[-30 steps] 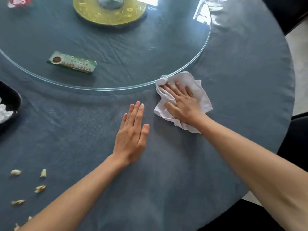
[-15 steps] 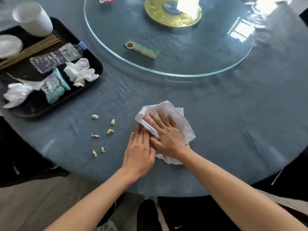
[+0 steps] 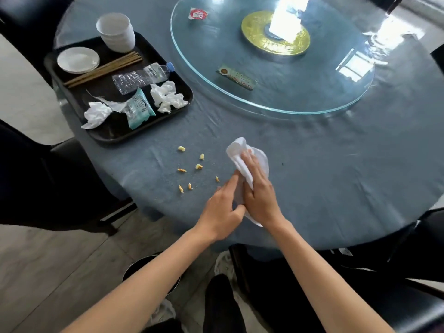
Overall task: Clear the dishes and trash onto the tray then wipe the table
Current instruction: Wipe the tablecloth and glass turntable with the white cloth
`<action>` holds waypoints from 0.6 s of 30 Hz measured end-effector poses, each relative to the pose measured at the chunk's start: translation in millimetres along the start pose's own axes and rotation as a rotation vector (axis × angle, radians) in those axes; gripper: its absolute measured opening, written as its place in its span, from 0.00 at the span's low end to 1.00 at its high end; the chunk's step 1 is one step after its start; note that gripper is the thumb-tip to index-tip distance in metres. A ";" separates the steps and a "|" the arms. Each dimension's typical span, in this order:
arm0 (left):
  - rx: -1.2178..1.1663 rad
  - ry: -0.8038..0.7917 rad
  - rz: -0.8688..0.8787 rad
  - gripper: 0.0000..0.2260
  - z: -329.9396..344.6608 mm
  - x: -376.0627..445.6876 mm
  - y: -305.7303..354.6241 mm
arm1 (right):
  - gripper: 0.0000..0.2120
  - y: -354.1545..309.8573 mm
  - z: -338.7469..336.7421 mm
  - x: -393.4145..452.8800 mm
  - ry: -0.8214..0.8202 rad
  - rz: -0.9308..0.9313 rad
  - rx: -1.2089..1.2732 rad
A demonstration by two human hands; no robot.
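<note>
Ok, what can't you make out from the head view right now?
- Cloth: mostly under the right hand; the left hand touches its edge.
- Green packet print: blurred, under glass turntable.
- Bowl contents: hidden by its wall.
- Table far edge: cut off by the frame.

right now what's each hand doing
left hand: open, fingers touching the white cloth
right hand: open, pressing flat on the cloth

round blue-clothed bench (image 3: 336,188) carries a black plastic tray (image 3: 185,97) far left, a glass turntable (image 3: 300,97) far, yellow food scraps (image 3: 192,169) and a white cloth (image 3: 245,152) near.
</note>
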State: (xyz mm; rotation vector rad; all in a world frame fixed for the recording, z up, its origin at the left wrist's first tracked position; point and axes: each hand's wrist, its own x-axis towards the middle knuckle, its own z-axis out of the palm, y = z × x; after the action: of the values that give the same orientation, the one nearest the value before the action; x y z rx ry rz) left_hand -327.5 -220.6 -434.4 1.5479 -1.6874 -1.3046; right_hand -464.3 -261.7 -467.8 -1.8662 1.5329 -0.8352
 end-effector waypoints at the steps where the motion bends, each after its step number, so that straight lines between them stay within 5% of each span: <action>1: -0.097 -0.041 -0.016 0.39 0.3 -1.5 6.7 | 0.32 -5.0 -9.9 -4.4 0.057 0.006 -0.030; 7: -0.515 -0.306 -0.113 0.40 18.6 -14.3 47.0 | 0.31 -9.2 -46.5 -42.0 0.311 0.040 -0.367; 10: -0.620 -0.358 -0.259 0.34 25.9 -17.4 42.3 | 0.34 12.3 -37.1 -54.0 0.189 0.104 -0.510; 15: -0.715 -0.259 -0.407 0.28 37.3 -23.3 -13.0 | 0.40 44.1 15.7 -62.2 -0.253 0.316 -0.435; 18: -0.746 -0.151 -0.426 0.28 41.9 -41.7 -42.7 | 0.40 41.7 31.8 -70.1 -0.194 0.309 -0.491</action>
State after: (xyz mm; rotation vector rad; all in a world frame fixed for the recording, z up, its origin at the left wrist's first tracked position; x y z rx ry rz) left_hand -334.0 -163.7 -479.6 1.3826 -0.7731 -2.0075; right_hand -475.9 -198.5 -527.3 -1.8892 1.9532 -0.1363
